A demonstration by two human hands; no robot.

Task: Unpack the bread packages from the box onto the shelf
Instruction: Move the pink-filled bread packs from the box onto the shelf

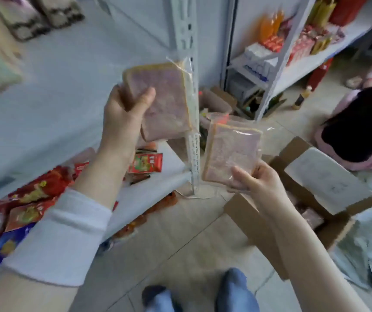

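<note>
Box [259,224] on floor, right of shelf [149,190].

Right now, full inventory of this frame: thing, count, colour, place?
upper bread package: 1, purple, clear wrap, before the shelf post
lower bread package: 1, purple, clear wrap, left of the box
box: 1, brown cardboard, open, floor right
white sheet: 1, across the box top
shelf: 1, white, left
snack packets: several, red, lower shelf
far shelf: 1, white, stocked, top right
other person: 1, black top, right edge
left hand: fingers grip upper bread package
right hand: fingers grip lower bread package
</note>
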